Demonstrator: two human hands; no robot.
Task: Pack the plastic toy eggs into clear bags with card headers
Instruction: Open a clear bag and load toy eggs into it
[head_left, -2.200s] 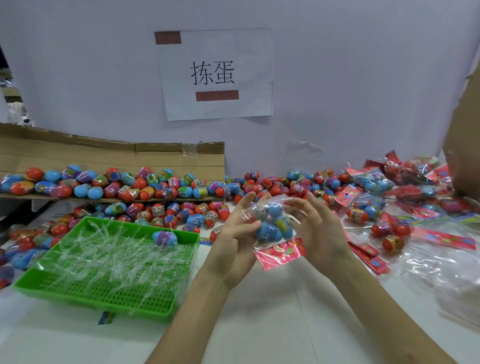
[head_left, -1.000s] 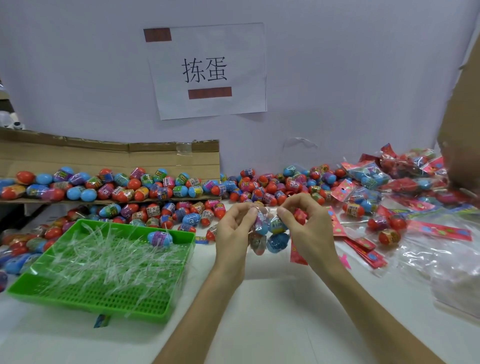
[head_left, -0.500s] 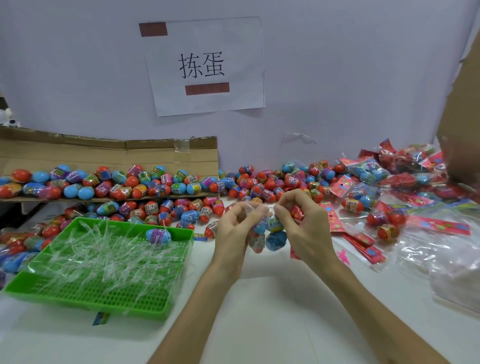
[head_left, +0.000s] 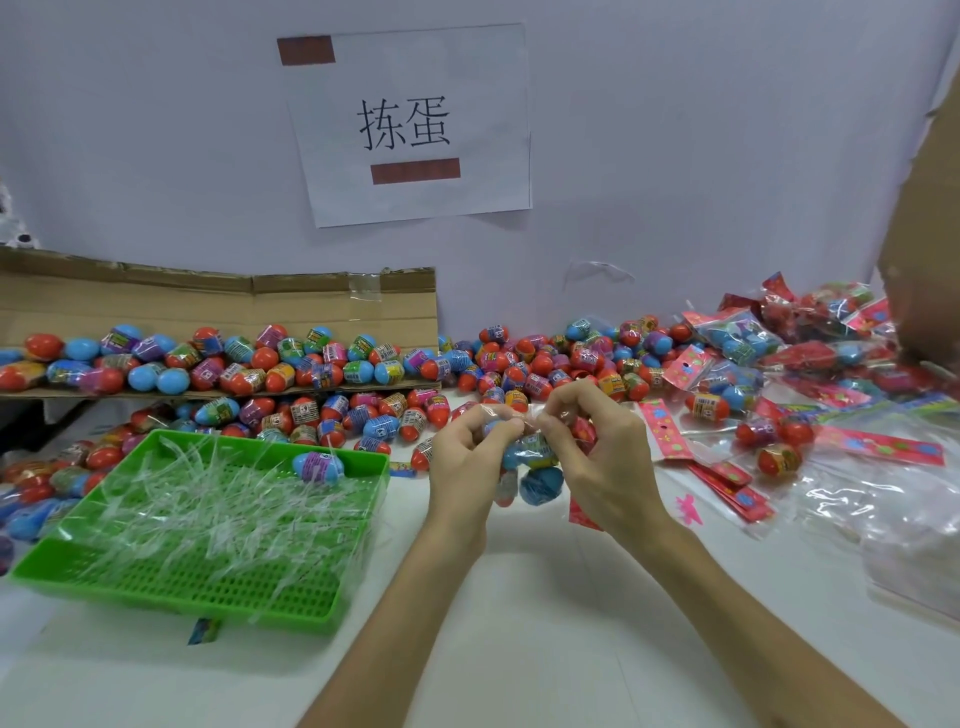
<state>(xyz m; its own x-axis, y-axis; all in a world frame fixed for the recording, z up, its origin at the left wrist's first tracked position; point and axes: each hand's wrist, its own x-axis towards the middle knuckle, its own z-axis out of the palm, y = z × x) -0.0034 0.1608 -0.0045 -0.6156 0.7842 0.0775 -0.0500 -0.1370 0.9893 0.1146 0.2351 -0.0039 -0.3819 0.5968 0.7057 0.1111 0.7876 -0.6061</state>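
A white surface (head_left: 519, 654) runs back to a pale wall (head_left: 701, 156) bearing a paper sign (head_left: 415, 124). Above its middle, the left hand (head_left: 465, 473) and right hand (head_left: 605, 462) both pinch the top of a clear bag (head_left: 537, 483) that holds eggs. A green tray (head_left: 208, 584) of clear strips lies to the left, with 1 egg (head_left: 318, 467) in it. Loose eggs (head_left: 519, 364) heap along the wall and on a cardboard sheet (head_left: 208, 306). Filled bags (head_left: 737, 338) and pink headers (head_left: 667, 431) lie to the right.

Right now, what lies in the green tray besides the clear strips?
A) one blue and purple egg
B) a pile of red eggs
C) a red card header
A: one blue and purple egg rests near the far rim of the green tray, among the clear strips.
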